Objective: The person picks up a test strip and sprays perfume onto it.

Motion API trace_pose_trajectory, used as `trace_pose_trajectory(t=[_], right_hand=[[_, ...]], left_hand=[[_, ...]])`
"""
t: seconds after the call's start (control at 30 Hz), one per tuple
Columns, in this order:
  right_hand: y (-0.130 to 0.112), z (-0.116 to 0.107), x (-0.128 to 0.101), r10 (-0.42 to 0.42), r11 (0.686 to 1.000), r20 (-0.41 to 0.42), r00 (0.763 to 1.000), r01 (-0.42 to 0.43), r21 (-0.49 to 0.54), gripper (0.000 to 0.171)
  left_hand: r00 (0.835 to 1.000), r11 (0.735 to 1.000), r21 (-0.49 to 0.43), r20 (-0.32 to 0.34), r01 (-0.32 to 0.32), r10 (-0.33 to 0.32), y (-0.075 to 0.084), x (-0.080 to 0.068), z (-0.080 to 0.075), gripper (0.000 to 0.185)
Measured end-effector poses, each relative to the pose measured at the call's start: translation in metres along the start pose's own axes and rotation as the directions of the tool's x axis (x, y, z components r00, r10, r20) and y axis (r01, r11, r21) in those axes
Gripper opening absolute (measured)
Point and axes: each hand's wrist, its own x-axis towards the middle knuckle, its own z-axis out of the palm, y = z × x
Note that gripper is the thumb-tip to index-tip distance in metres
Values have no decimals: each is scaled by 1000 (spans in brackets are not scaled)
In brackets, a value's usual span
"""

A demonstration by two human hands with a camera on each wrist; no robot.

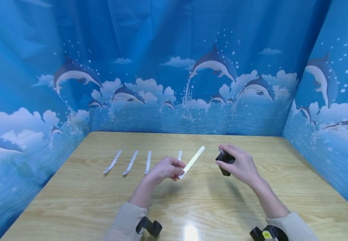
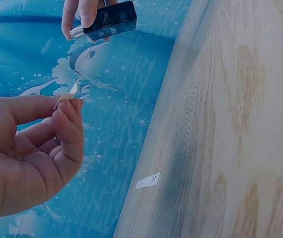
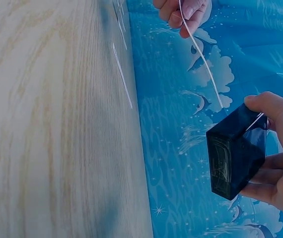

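My left hand [image 1: 167, 168] pinches one end of a white paper test strip [image 1: 194, 158] between thumb and fingertips. The strip's free end slants up and to the right, above the table. To the right of it, my right hand [image 1: 241, 164] grips a black perfume bottle [image 1: 226, 159], tilted, with thumb and fingers around its sides. In the left wrist view the bottle's silver nozzle [image 2: 77, 32] faces left, with fingers close by it. The right wrist view shows the strip's tip [image 3: 220, 101] just short of the bottle, a small gap between them.
On the wooden table [image 1: 210, 204], three white strips [image 1: 131, 163] lie in a row left of my left hand. Another strip [image 1: 180, 155] lies just behind that hand, partly hidden. A blue dolphin-print curtain [image 1: 162, 117] borders the table's back and sides.
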Motion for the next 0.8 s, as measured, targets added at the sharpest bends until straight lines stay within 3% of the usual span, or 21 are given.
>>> trace_pose_trajectory(t=[0.2, 0.8], right_hand=[[1, 0, 0, 61, 997, 13, 998, -61, 42, 48], [7, 0, 2, 123, 979, 64, 990, -131, 156, 50]], left_hand=[[1000, 1000, -10, -7, 6, -6, 0, -1, -2, 28], [999, 1000, -17, -26, 19, -19, -4, 1, -5, 29]])
